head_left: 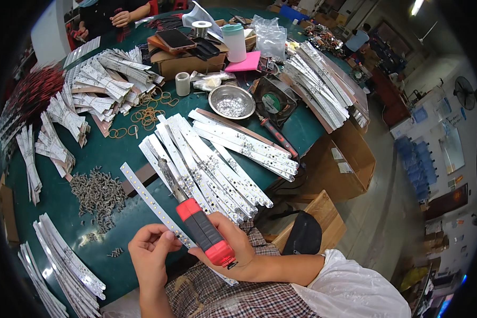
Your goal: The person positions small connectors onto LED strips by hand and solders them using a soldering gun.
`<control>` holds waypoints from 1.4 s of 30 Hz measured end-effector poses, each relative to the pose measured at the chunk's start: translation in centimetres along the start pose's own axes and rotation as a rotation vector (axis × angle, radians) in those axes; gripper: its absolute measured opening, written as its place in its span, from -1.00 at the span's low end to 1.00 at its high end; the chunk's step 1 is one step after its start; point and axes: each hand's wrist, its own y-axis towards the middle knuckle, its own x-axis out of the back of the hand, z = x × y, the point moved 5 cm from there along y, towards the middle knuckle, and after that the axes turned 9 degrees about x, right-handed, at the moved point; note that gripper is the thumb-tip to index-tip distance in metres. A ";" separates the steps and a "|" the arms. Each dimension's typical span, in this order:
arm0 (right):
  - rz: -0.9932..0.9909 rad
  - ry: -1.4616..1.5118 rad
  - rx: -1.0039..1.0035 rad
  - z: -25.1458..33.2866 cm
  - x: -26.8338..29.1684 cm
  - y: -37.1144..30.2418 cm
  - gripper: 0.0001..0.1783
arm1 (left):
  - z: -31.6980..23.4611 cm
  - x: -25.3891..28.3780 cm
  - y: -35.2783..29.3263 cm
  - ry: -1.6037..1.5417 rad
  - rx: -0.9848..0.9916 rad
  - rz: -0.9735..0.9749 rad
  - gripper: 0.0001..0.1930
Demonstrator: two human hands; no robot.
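My left hand pinches a slim white LED strip board between thumb and fingers. The board slants from the table toward my lap, with a row of small yellowish LEDs along it. My right hand is closed around a thick red-and-black-handled tool with a narrow metal nose pointing away from me; its exact kind is unclear. The right fingertips are close to the board's lower part. Beyond the tool, a fanned pile of white circuit strips lies on the green table. Small metal parts are heaped left of the board.
Strip bundles lie at left, near red-and-black wires. Rubber bands, a metal bowl, a fan and a red-handled soldering iron lie farther back. Right stands a cardboard box; a person's hand shows across the table.
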 end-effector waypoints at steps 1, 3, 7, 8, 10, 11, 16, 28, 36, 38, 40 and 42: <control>-0.008 0.000 0.004 0.0 0.1 -0.1 -0.59 | 0.0 -0.1 0.0 0.002 -0.001 0.007 -0.93; 0.007 0.033 -0.021 -0.2 0.1 -0.2 -0.58 | 0.0 -0.3 0.2 -0.016 0.006 0.016 -0.93; -0.027 -0.001 0.028 0.0 0.0 0.0 -0.56 | 0.5 0.0 0.5 -0.075 0.028 0.020 -0.93; -0.021 0.000 0.025 -0.1 -0.2 0.0 -0.56 | 0.5 0.2 0.6 -0.072 0.027 0.016 -0.93; -0.019 -0.002 0.019 -0.3 -0.3 -0.1 -0.55 | 0.6 0.7 1.0 -0.031 0.035 0.014 -0.93; -0.033 -0.006 0.000 -0.5 -0.2 -0.3 -0.56 | 0.4 1.0 1.3 -0.029 0.037 0.016 -0.93; -0.040 0.064 -0.085 -0.6 1.0 -1.0 -0.57 | -0.4 2.5 4.1 0.113 0.051 -0.097 -0.91; -0.027 0.092 -0.308 -0.8 2.4 -2.1 -0.58 | -0.5 2.9 6.2 0.372 -0.045 -0.232 -0.86; 0.162 0.109 -0.381 -2.0 2.1 -3.8 -0.86 | -1.9 2.8 5.0 0.815 -0.280 -0.398 -0.82; 0.173 0.116 -0.315 -2.6 1.7 -4.1 -0.78 | -1.8 3.0 5.1 0.743 -0.298 -0.356 -0.79; 0.203 0.094 -0.304 -2.7 1.3 -4.1 -0.82 | -1.6 3.3 4.8 0.721 -0.303 -0.330 -0.79; 0.218 0.062 -0.330 -2.7 1.0 -4.1 -0.85 | -1.5 3.3 4.7 0.711 -0.334 -0.290 -0.78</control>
